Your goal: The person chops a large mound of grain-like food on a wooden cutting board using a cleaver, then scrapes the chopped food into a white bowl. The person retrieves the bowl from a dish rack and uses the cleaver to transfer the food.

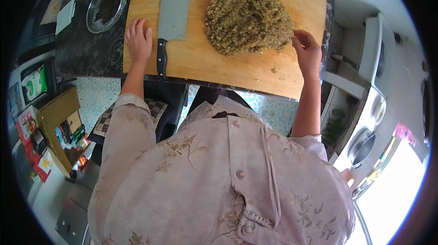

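Note:
A large mound of chopped greenish-brown food [249, 20] lies on the wooden cutting board [219, 70]. My right hand [308, 53] is at the mound's right edge, its fingers curled and the thumb near the forefinger; whether a small bit is pinched there I cannot tell. On the board's left edge rests my left hand [139, 41], fingers a little apart and holding nothing. Between that hand and the mound a cleaver [173, 13] lies flat, its black handle towards me.
Left of the board, a metal mesh strainer [118, 15] with dark contents and a white flat object [65, 16] stand on the dark patterned table [92, 53]. A cushioned chair [159, 108] is below the table edge. Kitchen counters with a pan [364, 149] run along the right.

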Demonstrator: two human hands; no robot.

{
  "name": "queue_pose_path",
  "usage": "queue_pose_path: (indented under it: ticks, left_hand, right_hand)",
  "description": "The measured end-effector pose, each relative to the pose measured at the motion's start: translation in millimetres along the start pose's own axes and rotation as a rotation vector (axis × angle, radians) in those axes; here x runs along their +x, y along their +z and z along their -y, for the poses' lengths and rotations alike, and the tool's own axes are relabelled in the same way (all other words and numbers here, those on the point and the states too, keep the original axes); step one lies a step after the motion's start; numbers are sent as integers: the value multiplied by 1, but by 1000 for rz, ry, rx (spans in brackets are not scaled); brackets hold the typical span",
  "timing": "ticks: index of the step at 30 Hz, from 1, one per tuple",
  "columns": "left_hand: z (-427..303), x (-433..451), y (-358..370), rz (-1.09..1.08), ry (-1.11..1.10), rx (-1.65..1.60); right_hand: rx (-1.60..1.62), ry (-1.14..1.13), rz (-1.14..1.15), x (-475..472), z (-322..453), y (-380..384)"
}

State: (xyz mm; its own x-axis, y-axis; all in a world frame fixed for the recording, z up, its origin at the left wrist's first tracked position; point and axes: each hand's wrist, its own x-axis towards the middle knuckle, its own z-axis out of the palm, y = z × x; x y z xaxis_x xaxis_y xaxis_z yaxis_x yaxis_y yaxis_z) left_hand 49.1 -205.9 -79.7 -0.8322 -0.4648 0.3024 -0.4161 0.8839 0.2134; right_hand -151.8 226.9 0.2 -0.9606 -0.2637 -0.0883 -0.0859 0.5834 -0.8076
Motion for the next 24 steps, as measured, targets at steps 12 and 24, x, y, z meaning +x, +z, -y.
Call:
queue_pose_path:
  ticks: [12,24]
  left_hand:
    - [-3,-3,-6,-1,7,-18]
    - [-9,0,-20,11,-12,-77]
  right_hand:
    - [-177,68,104,-91,-46,32]
    - [59,-200,-46,-56,40,25]
